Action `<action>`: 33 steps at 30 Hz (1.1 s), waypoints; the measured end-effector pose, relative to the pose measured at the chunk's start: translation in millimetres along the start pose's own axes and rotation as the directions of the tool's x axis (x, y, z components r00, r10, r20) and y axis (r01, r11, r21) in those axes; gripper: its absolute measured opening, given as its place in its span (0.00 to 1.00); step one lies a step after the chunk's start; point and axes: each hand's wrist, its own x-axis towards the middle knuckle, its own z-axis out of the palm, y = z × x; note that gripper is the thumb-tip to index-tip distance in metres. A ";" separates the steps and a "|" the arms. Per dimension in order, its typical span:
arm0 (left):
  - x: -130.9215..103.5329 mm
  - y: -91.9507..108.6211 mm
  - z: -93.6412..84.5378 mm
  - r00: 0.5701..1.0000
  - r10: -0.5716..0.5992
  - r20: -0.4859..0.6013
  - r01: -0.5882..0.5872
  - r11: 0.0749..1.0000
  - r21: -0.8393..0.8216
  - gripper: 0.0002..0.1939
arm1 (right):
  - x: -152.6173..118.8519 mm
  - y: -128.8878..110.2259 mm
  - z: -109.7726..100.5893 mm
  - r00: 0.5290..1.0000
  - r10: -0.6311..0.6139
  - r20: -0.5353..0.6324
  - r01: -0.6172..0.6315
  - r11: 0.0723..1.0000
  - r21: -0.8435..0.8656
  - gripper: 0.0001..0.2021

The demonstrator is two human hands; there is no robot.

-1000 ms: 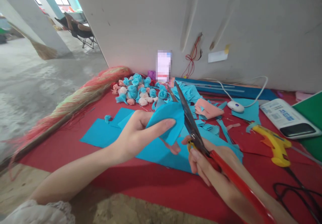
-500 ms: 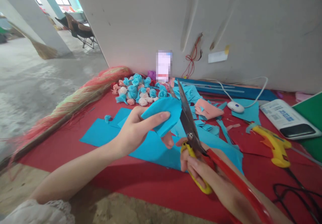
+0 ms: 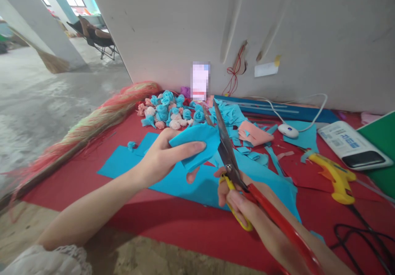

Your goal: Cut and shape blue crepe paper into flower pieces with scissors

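Pinched between the thumb and fingers of my left hand (image 3: 168, 153) is a folded piece of blue crepe paper (image 3: 200, 139). My right hand (image 3: 243, 201) is wrapped round the handles of a pair of scissors (image 3: 226, 143) with one yellow and one red handle. Their blades are parted and the right edge of the paper lies between them. Below my hands a large blue paper sheet (image 3: 188, 184) is spread on the red table (image 3: 148, 229). Behind the held paper sits a heap of blue, pink and white paper roses (image 3: 163, 110).
At right lie a yellow glue gun (image 3: 336, 176), a white device with a dark panel (image 3: 354, 145) and a small white corded device (image 3: 288, 131). Pink paper (image 3: 254, 133) and blue scraps lie behind the scissors. A straw broom (image 3: 92, 118) rests along the left edge.
The scissors and my right hand have shifted slightly left. The blue paper has tilted a little and moved slightly left in my left hand.
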 end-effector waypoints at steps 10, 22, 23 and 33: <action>11.5 -4.0 -10.2 1.000 0.020 0.021 -0.022 0.995 0.098 0.13 | -6.4 8.5 3.8 0.990 -0.077 -0.117 0.093 0.986 0.141 0.20; 9.4 -12.7 -11.2 0.997 0.074 -0.037 -0.053 0.911 0.409 0.17 | 13.1 18.6 -14.2 0.977 -0.174 0.122 0.109 0.905 0.412 0.15; 8.5 -13.7 -9.6 0.992 0.123 -0.029 -0.094 0.872 0.481 0.19 | 14.5 18.8 -14.5 0.976 -0.186 0.110 0.118 0.884 0.452 0.12; 3.8 -27.6 17.7 0.964 0.202 0.175 -0.268 0.737 0.621 0.14 | 10.7 12.3 -15.6 0.950 -0.146 -0.275 0.275 0.810 0.519 0.15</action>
